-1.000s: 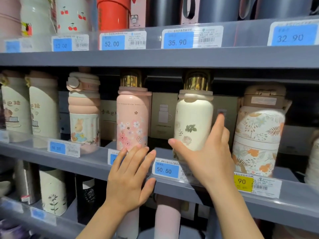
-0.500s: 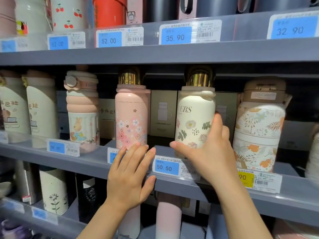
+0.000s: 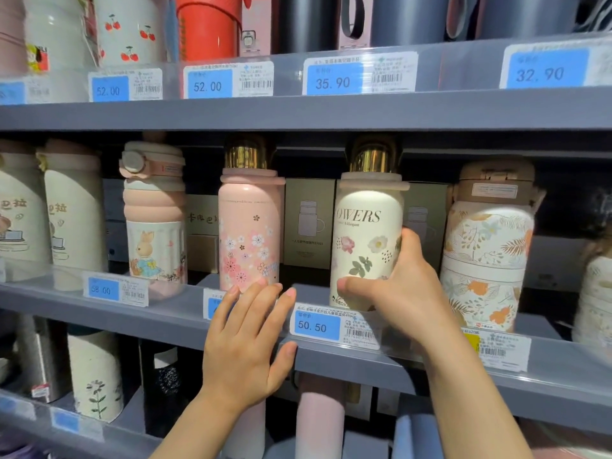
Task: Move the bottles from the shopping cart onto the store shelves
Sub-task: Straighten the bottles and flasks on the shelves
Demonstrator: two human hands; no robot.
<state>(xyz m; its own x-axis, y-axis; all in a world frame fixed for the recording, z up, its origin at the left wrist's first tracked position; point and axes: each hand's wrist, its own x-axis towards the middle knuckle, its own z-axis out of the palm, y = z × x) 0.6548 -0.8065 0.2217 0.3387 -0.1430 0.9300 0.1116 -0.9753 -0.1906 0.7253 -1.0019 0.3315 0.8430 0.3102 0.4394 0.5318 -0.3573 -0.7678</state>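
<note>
- Turned since a second ago, the cream bottle (image 3: 366, 240) now shows "OWERS" and roses where only a leaf sprig faced out; its base remains on the middle shelf (image 3: 165, 321).
- Price tags on the upper shelf (image 3: 298, 111) read 52.00, 52.00, 35.90 and 32.90; a fifth tag at far left is blurred.
- Middle-shelf tags read 58.00 and 50.50; a third is covered by fingers and a yellow one sits behind the right wrist.
- Two gold-capped bottles stand here: the pink blossom bottle (image 3: 250, 233) and the cream one.
- Left hand (image 3: 246, 346) lies flat, fingers straight and spread, on the shelf edge before the pink bottle.
- Right hand (image 3: 405, 293) grips the cream bottle low, thumb in front, fingers curled behind.
- Lower bottles are cut off by the shelf.
</note>
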